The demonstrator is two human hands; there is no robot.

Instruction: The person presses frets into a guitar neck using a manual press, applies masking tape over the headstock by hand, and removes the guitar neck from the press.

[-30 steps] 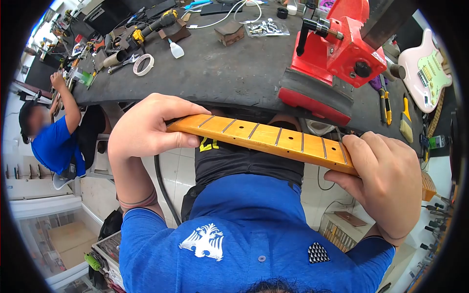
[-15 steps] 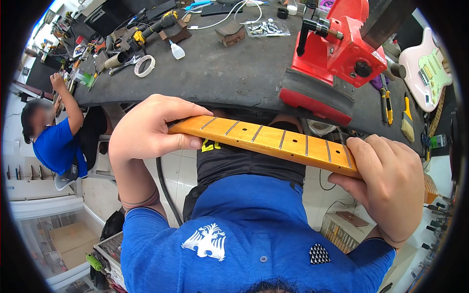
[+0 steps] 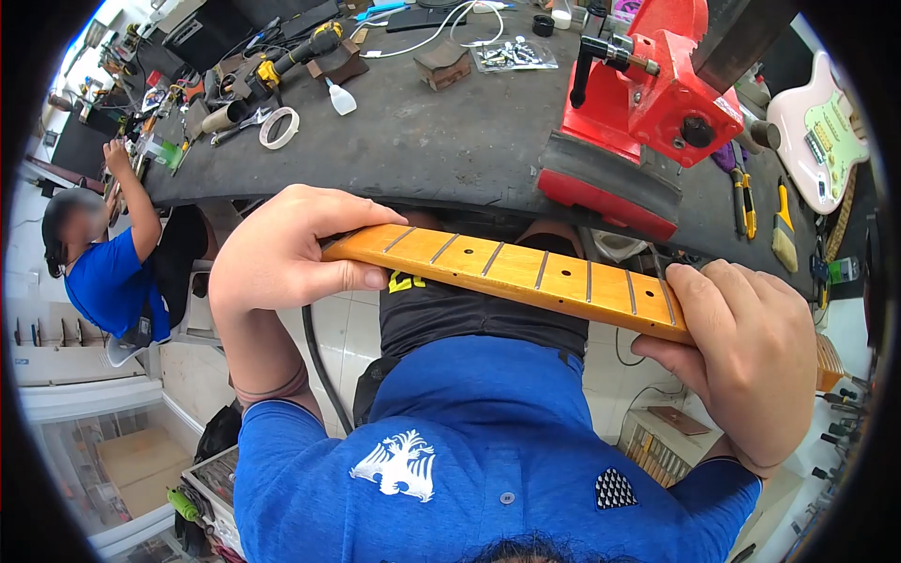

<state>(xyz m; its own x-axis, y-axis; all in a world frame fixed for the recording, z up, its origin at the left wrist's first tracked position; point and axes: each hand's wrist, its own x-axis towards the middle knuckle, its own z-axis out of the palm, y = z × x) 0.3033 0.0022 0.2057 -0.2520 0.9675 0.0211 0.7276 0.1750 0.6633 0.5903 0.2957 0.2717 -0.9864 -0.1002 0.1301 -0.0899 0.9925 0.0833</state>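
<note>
A glossy amber guitar neck (image 3: 526, 269) with metal frets and dark dot inlays lies across my view, above my lap and just in front of the bench edge. Its left end is gripped by my left hand (image 3: 286, 249), thumb on the near side and fingers over the far side. My right hand (image 3: 746, 347) is closed round the other end, with fingers over the top and the thumb beneath. Both ends of the neck are partly hidden by my hands. The fretted face points up towards me, tilted slightly down to the right.
On the dark bench (image 3: 413, 141) a red vise (image 3: 657, 103) stands right of centre. A tape roll (image 3: 278, 128), glue bottle (image 3: 341, 98), pliers (image 3: 743, 202), brush (image 3: 784, 230) and pink guitar body (image 3: 817, 141) lie around it. Another person (image 3: 117, 253) sits at the left.
My hands and the guitar neck stay almost exactly where they were. At the left, the other person's head and raised hand have shifted slightly.
</note>
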